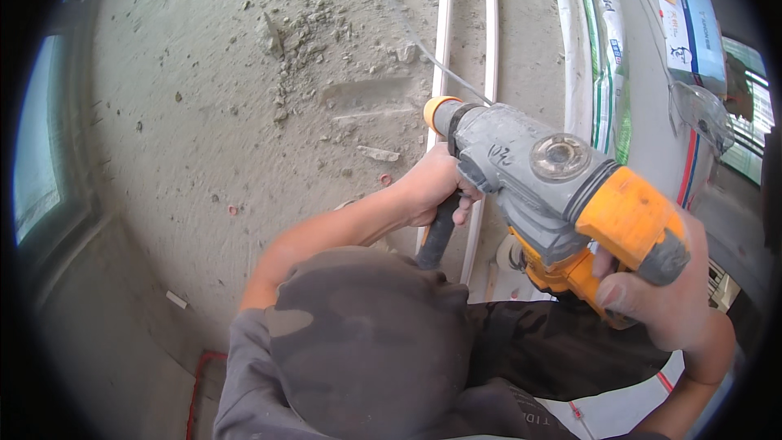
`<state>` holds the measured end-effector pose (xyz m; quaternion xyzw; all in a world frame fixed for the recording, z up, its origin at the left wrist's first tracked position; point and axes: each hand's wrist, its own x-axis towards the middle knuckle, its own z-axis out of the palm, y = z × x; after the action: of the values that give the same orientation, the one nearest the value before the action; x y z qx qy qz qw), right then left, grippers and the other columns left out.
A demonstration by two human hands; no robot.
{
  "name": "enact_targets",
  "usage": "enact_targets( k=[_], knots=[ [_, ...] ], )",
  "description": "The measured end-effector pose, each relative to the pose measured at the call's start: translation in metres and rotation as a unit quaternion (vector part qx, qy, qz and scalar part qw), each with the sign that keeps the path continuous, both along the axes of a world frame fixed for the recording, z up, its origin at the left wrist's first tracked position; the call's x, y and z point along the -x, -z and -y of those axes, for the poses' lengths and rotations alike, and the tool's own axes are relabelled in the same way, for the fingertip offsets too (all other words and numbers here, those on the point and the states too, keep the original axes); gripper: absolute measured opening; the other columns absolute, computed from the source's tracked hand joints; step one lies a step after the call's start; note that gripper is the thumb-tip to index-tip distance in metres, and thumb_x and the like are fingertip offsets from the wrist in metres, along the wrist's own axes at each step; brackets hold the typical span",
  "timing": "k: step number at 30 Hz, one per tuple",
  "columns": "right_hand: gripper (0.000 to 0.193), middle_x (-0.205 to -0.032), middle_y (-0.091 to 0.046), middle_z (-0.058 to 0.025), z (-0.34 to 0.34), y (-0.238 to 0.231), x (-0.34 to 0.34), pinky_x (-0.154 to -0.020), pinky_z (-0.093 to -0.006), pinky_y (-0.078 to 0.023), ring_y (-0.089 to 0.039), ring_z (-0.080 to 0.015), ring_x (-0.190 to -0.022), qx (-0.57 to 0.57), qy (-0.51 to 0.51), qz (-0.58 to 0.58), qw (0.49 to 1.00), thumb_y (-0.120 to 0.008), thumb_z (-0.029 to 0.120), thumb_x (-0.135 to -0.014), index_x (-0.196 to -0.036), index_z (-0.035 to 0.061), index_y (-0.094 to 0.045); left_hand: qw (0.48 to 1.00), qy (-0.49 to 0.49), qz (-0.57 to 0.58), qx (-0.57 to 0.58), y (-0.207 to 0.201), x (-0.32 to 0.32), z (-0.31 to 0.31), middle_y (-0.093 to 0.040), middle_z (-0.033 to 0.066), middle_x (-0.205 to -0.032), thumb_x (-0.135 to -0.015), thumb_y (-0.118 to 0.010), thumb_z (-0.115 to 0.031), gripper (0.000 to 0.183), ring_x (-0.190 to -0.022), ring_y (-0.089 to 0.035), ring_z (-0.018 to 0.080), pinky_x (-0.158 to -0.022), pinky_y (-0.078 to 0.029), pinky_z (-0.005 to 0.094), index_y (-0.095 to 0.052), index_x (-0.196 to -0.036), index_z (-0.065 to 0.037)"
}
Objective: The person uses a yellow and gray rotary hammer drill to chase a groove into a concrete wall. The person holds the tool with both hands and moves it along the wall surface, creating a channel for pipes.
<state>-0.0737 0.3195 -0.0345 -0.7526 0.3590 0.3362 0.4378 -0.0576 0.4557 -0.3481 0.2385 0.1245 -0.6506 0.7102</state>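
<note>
A grey and orange rotary hammer [529,167] is held in both my hands, its front end pointing to the upper left. My left hand [432,183] is closed on the black side handle [441,232] just behind the orange-ringed chuck [441,112]. At the tool's orange rear end, my right hand [664,293] is wrapped round the back grip, its fingers partly hidden. No bit is visible in the chuck. A dark cap [366,342] covers much of the lower middle and hides what lies beneath it.
Rubble [301,41] lies scattered on the dusty concrete surface [187,114]. Two white strips [490,24] run past the tool, and a grey cable [399,12] crosses them. Plastic-wrapped lengths [603,49], a blue and white package [692,37] and a window [37,147] stand around.
</note>
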Motion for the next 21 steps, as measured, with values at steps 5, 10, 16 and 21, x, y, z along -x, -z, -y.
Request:
enact_targets(
  k=[5, 10, 16, 21],
  knots=[
    [0.061, -0.099, -0.073, -0.0014, -0.003, 0.039, 0.037, -0.081, -0.0261, -0.056, -0.069, -0.0078, -0.088, -0.091, 0.028, 0.023, 0.995, -0.099, 0.019, -0.082, -0.129, 0.0011, -0.064, 0.998, 0.06, 0.024, -0.014, 0.022, -0.012, -0.036, -0.061, 0.0074, -0.068, -0.103, -0.057, -0.011, 0.013, -0.044, -0.056, 0.0151, -0.037, -0.047, 0.0294, -0.064, -0.11, -0.004],
    [0.055, -0.106, -0.073, -0.0035, -0.029, 0.054, 0.082, -0.089, -0.0281, -0.056, -0.069, -0.009, -0.096, -0.063, 0.076, -0.005, 0.995, -0.093, 0.014, -0.087, -0.131, 0.0005, -0.063, 0.982, 0.161, 0.092, -0.045, 0.029, -0.021, -0.034, -0.061, 0.0083, -0.072, -0.089, -0.051, 0.005, 0.022, -0.044, -0.056, 0.0132, -0.036, -0.046, 0.0295, -0.063, -0.107, 0.003],
    [0.054, -0.117, -0.074, -0.0068, -0.033, 0.063, 0.068, -0.097, -0.0301, -0.054, -0.069, -0.0124, -0.107, -0.092, 0.143, 0.003, 0.985, -0.091, 0.014, -0.089, -0.133, -0.0014, -0.064, 0.98, 0.173, 0.07, -0.072, 0.034, -0.03, -0.047, -0.06, 0.0099, -0.073, -0.083, -0.053, 0.008, 0.022, -0.043, -0.055, 0.0176, -0.038, -0.047, 0.0347, -0.064, -0.102, 0.003],
    [0.041, -0.097, -0.073, -0.0015, -0.022, 0.055, 0.039, -0.085, -0.028, -0.054, -0.066, -0.0068, -0.089, -0.093, 0.134, -0.026, 0.986, -0.088, 0.013, -0.09, -0.124, -0.0004, -0.07, 0.986, 0.146, 0.032, -0.073, 0.033, -0.032, -0.047, -0.058, 0.0088, -0.07, -0.08, -0.057, 0.009, 0.017, -0.044, -0.055, 0.0192, -0.04, -0.047, 0.0369, -0.063, -0.095, 0.003]
  ],
)
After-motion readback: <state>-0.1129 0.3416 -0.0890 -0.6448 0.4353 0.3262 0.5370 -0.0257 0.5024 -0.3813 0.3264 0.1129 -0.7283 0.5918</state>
